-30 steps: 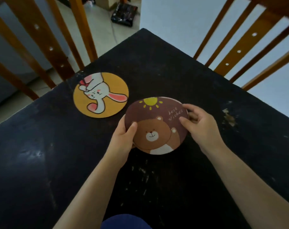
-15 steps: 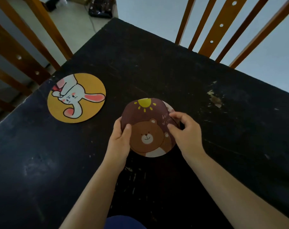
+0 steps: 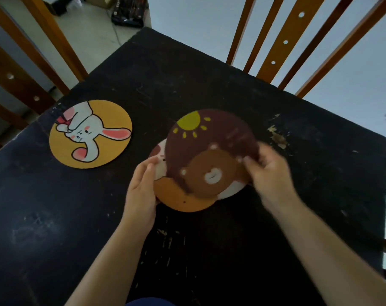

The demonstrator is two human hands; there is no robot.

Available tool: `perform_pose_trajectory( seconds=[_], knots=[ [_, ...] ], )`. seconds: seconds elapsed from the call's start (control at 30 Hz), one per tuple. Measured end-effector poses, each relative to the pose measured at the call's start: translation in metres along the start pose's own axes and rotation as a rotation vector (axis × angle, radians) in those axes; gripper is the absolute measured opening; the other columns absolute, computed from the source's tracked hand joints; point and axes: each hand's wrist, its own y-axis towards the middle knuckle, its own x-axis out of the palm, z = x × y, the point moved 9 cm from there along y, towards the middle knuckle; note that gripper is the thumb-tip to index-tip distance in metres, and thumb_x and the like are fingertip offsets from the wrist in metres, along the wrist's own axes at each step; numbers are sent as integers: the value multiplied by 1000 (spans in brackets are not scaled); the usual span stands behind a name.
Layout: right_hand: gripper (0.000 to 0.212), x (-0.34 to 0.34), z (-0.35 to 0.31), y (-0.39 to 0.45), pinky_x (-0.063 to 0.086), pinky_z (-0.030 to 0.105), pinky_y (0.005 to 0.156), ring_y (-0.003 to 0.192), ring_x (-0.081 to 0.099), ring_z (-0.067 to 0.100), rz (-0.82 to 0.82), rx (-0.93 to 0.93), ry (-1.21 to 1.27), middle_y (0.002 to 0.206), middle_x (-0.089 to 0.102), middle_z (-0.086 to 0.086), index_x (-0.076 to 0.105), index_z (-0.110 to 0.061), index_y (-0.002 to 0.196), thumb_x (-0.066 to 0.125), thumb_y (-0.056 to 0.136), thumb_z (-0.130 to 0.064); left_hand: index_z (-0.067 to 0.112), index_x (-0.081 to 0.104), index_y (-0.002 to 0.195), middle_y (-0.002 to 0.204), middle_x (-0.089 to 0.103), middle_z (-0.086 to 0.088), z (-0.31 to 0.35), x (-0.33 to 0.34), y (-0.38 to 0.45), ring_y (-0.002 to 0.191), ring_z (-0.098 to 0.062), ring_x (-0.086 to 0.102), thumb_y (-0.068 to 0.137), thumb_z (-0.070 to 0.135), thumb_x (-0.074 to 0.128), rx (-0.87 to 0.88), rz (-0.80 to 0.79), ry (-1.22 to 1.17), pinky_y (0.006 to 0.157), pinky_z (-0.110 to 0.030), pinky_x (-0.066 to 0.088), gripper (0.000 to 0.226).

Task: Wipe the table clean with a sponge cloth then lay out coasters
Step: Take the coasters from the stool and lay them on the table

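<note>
Sliding apart now: the brown bear coaster (image 3: 209,151) that sat squarely on top of the stack half a second ago has been drawn up and to the right, and an orange coaster (image 3: 178,198) peeks out beneath it at the lower left, with a sliver of a pale one (image 3: 160,163) showing at the left edge. Right hand (image 3: 270,173) has the bear coaster pinched at its right rim, fingers closed on the edge, blurred with motion. Left hand (image 3: 143,186) is curled round the left side of the stack, thumb lying on the pale coaster, its grip closed on the lower coasters and holding them back. How many are in that stack, I cannot tell beyond those three.

Over on the left of the dark surface (image 3: 55,239), the yellow rabbit coaster (image 3: 91,134) lies flat on its own, well apart from the hands, near the edge. That one looks placed. A flaky pale mark (image 3: 277,136) sits on the surface just right of the bear coaster.

No sponge cloth in sight, so the wiping looks to be over. We are in the laying-out: one coaster down, the bear one coming off the stack to go next, and at least two more left to place.
</note>
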Motion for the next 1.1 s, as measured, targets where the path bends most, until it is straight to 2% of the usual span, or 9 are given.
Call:
perform_pose_trajectory(
  seconds=[0.1, 0.2, 0.27, 0.33, 0.37, 0.57, 0.67, 0.83, 1.1],
  knots=[
    [27, -31, -29, 51, 39, 13, 68, 86, 53, 5, -6, -69, -246, 89, 55, -11, 54, -22, 101, 38, 93, -2, 28, 54, 99, 103, 51, 9, 19, -4, 3, 91, -11, 55, 95, 22, 41, 148, 115, 149, 71, -27, 50, 15],
    [29, -26, -42, 101, 38, 16, 62, 94, 49, 13, -123, -137, -580, 105, 56, 4, 55, -14, 111, 38, 92, -1, 26, 48, 112, 110, 45, 10, 35, 6, 13, 84, -3, 49, 93, 16, 45, 270, 172, 304, 61, -14, 40, 21],
    [36, -15, -42, 133, 44, 27, 76, 103, 49, 18, -146, -175, -806, 118, 54, 8, 53, -15, 119, 38, 90, 0, 22, 47, 118, 111, 46, 8, 41, 11, 22, 80, -2, 48, 94, 16, 45, 300, 216, 387, 58, -11, 36, 25],
    [41, -5, -45, 160, 41, 41, 95, 116, 45, 28, -123, -226, -991, 127, 51, 11, 49, -17, 126, 38, 89, -2, 18, 47, 120, 114, 50, 1, 45, 14, 30, 86, -6, 48, 94, 18, 44, 333, 247, 486, 55, -10, 34, 26],
    [41, -1, -46, 171, 40, 44, 98, 118, 44, 30, -103, -250, -1045, 127, 51, 13, 49, -17, 127, 39, 90, -3, 18, 47, 121, 117, 52, -2, 46, 15, 35, 90, -8, 48, 94, 18, 44, 341, 262, 523, 54, -11, 34, 26],
    [41, 9, -45, 202, 34, 43, 93, 116, 42, 31, 23, -376, -1039, 120, 53, 14, 54, -18, 122, 48, 86, 0, 16, 46, 121, 100, 48, 5, 56, 23, 52, 89, -9, 48, 95, 22, 44, 379, 352, 603, 61, -17, 39, 27],
    [45, 18, -36, 206, 31, 43, 98, 120, 36, 30, -37, -413, -1082, 125, 48, 12, 50, -21, 127, 50, 86, -2, 16, 46, 121, 96, 47, 6, 58, 29, 57, 88, -10, 47, 95, 23, 43, 392, 378, 683, 69, -26, 39, 27],
    [48, 24, -34, 209, 28, 41, 100, 121, 32, 29, -87, -470, -1119, 127, 44, 10, 45, -22, 131, 49, 87, -3, 15, 47, 119, 91, 48, 5, 57, 31, 58, 86, -12, 48, 95, 25, 41, 403, 390, 749, 77, -31, 44, 26],
    [45, 28, -34, 219, 29, 41, 97, 116, 35, 31, -148, -566, -1117, 124, 48, 11, 49, -19, 129, 47, 88, 0, 15, 46, 119, 90, 47, 6, 57, 32, 57, 84, -11, 47, 95, 26, 40, 398, 387, 787, 71, -28, 40, 27]
  ],
)
